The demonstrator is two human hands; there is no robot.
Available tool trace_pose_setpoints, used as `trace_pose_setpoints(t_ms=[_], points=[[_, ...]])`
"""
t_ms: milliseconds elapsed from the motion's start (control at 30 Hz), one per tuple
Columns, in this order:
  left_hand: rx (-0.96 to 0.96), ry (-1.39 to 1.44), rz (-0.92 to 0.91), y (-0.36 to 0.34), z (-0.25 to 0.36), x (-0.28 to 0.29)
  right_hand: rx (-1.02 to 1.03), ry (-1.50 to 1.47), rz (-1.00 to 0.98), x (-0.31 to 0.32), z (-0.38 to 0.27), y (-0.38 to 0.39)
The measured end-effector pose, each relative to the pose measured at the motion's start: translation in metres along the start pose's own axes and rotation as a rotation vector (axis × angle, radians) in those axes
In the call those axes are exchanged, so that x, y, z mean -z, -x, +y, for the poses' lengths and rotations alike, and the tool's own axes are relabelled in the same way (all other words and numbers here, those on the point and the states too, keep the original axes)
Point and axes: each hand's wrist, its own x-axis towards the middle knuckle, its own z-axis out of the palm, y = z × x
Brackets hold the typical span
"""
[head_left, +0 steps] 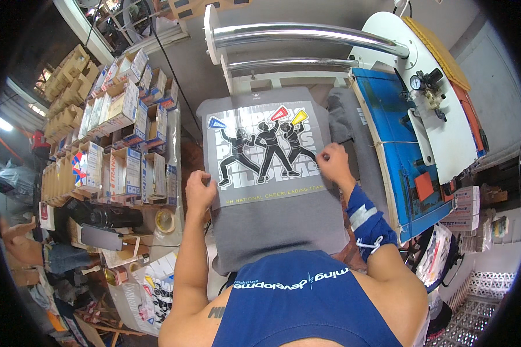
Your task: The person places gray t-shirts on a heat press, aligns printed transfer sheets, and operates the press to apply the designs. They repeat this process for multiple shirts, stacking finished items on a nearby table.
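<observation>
Stacked cardboard boxes (118,144) with white, blue and orange labels at left, dark phone screen (101,237) below them, small white boxes (466,208) stood at right.

A grey shirt (281,222) is lying flat on a press, with a picture sheet (263,151) of three dancing figures lying on top. The left hand (199,191) is pinching the sheet's lower left corner, and the right hand (333,162) is pinching its right edge. Stacked boxes (121,144) are sitting to the left.
</observation>
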Motion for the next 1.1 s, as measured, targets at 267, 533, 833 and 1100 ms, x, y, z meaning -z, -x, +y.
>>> trace_pose_setpoints(t_ms=[267,533,833,1100], points=[[0.545,0.733,-0.068,-0.092,-0.06,-0.026,-0.389,-0.474,0.185,-0.042,0.083,-0.117],[0.816,1.404,-0.502,-0.151,-0.085,-0.08,-0.967,-1.364,-0.358,-0.081,0.121,-0.171],[0.723,1.397,0.031,-0.177,-0.101,-0.042,-0.711,-1.288,0.094,-0.056,0.127,-0.19],[0.657,1.479,0.038,-0.177,-0.105,-0.02,-0.597,-1.382,-0.094,-0.05,0.139,-0.187]])
